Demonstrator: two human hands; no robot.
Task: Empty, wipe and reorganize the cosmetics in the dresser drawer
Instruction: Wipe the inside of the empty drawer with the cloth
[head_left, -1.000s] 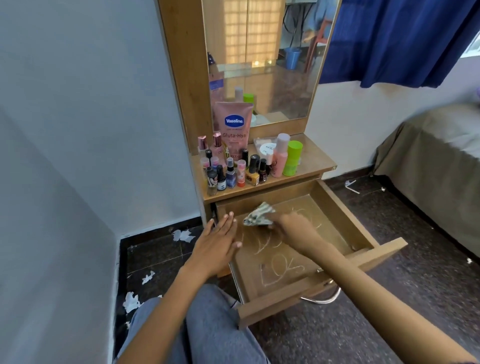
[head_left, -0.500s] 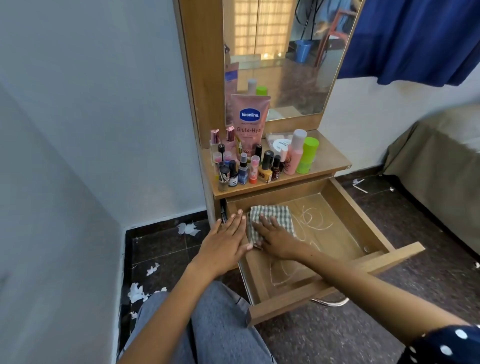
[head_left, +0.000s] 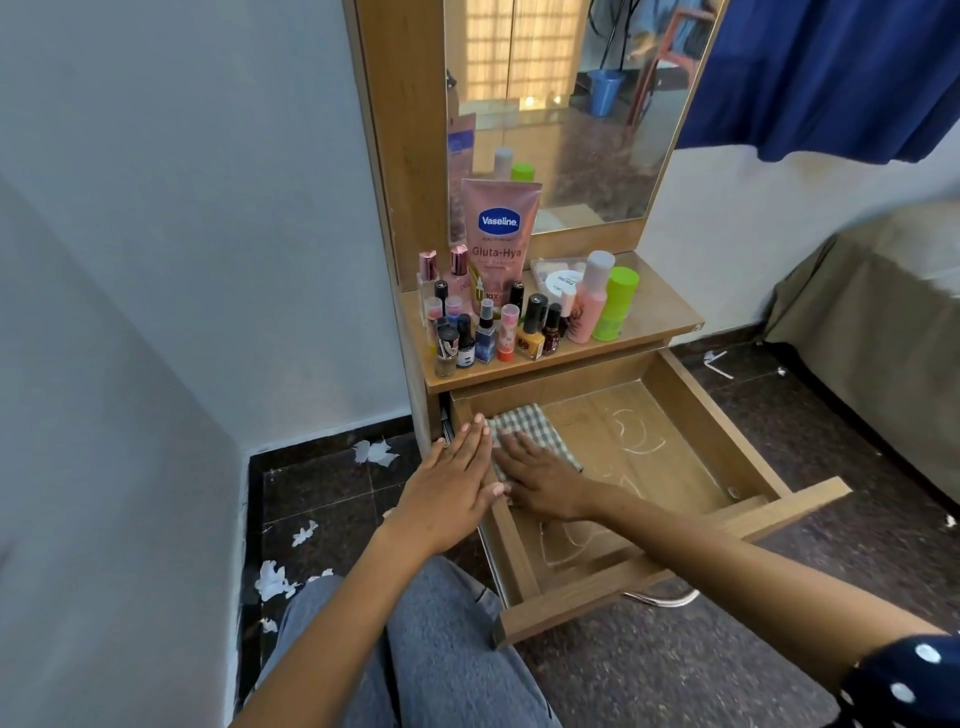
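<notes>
The wooden dresser drawer is pulled out, with white streaks on its floor. A checked cloth lies flat in its back left corner. My right hand presses flat on the cloth with straight fingers. My left hand rests flat on the drawer's left wall, fingers straight. Several cosmetics stand on the dresser top: a pink Vaseline tube, a green bottle, a pink bottle and small nail polish bottles.
A mirror rises behind the cosmetics. The grey wall is close on the left. White paper scraps lie on the dark floor. A bed stands on the right under a blue curtain. My knees are below the drawer.
A second ago my right hand held the cloth crumpled above the drawer; it now lies spread flat in the back left corner under my palm. My left hand stayed on the drawer wall.
</notes>
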